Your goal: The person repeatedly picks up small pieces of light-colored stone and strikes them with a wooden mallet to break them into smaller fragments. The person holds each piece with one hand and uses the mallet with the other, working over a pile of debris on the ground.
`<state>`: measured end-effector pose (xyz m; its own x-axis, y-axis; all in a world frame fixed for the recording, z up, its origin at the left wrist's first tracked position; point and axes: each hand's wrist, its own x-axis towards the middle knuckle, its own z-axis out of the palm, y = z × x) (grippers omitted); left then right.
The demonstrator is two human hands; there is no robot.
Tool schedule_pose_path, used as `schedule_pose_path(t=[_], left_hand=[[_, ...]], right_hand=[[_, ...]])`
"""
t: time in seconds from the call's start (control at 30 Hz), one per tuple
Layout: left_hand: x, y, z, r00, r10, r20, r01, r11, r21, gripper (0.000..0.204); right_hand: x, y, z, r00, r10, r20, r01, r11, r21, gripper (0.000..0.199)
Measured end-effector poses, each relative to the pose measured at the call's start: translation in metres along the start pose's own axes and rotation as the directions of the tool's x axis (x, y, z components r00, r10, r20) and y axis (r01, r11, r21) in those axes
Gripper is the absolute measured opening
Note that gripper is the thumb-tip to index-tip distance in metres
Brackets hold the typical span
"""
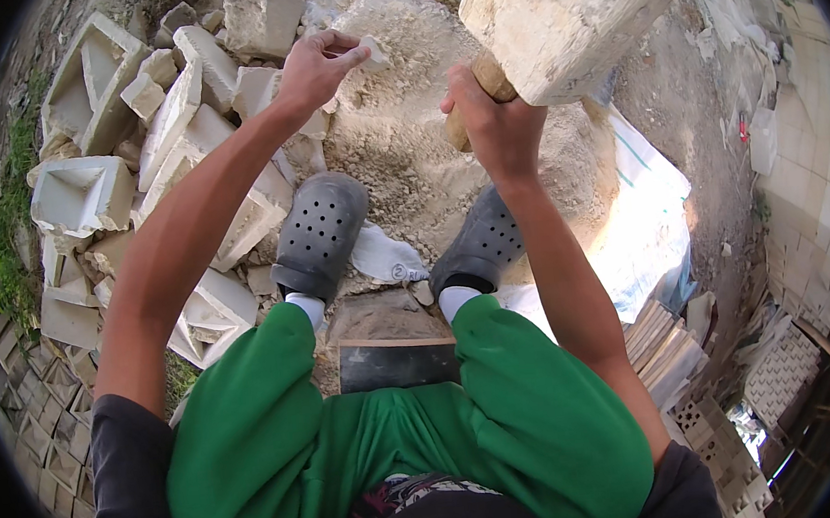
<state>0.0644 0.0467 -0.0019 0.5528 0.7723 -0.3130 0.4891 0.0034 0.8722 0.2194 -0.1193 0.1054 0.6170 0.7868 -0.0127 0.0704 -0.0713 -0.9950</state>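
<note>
My right hand (pixel 497 124) is wrapped round the short handle of a big wooden mallet (pixel 577 23). Its blocky, dust-whitened head is raised at the upper right, above the ground. At upper centre, my left hand (pixel 317 68) pinches a small pale chunk (pixel 374 52) at its fingertips; it looks like plaster. Below both hands spreads a heap of crushed cream-coloured powder and crumbs (pixel 392 113). Close to my left hand lies a pile of broken white plaster moulds (pixel 166 123), some with square hollows.
My feet in grey clogs (pixel 324 229) stand at the heap's near edge. A white woven sack (pixel 642 200) lies under the powder at right. Stacked slabs (pixel 665 351) stand at lower right, grass (pixel 9 245) grows at far left, and a dark seat (pixel 399 363) shows below me.
</note>
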Motion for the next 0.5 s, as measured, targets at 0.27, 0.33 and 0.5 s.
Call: schedule_pose_path(t=[0.27,0.33,0.5], left_hand=[[-0.001,-0.003,-0.004,0.996,-0.086,-0.001,0.086,0.996,0.000,0.040],[-0.001,0.000,-0.003,0.995,-0.103,-0.003,0.103,0.995,-0.015,0.040],[-0.005,0.000,-0.005,0.993,-0.113,0.018,0.113,0.993,-0.019,0.040]], right_hand=[[-0.016,0.048,-0.009,0.776,0.622,0.106,-0.510,0.717,-0.475,0.039],[-0.005,0.033,-0.016,0.908,0.411,0.084,-0.323,0.812,-0.486,0.038],[0.008,-0.016,-0.002,0.985,0.169,0.019,-0.165,0.975,-0.148,0.025]])
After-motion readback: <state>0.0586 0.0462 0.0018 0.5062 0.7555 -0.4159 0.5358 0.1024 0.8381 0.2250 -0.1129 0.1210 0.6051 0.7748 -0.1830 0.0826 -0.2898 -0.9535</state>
